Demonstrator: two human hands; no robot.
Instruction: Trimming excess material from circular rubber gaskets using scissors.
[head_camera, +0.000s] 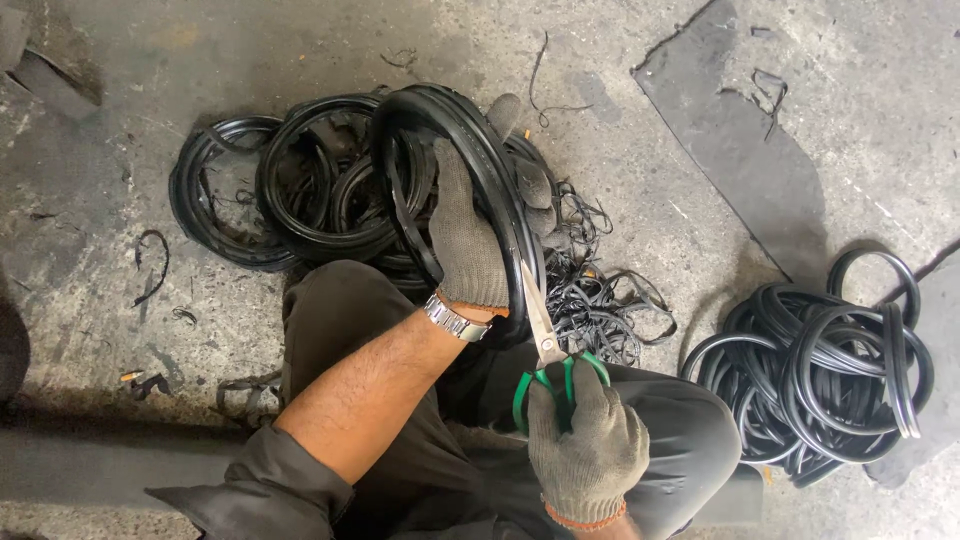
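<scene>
1. In the head view, a black rubber ring (480, 170) is being gripped upright by the gloved left hand (466, 240), fingers closed around its rim.
2. Green-handled scissors (548, 350) are being held closed-fisted by the right hand (585, 440), blades touching the ring's lower edge.
3. Behind the ring, piled rings (290, 190) are lying on the floor (650, 120); right of it, a coiled heap (830, 370).

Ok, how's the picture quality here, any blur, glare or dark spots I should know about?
Head view: mostly sharp and evenly lit. The left hand gripping the black rubber ring and the right hand on the green-handled scissors are in focus. Faint sheen on the ring, no harsh glare. Deep shadow along the lower left concrete floor; edges bend slightly from the wide lens.
</scene>
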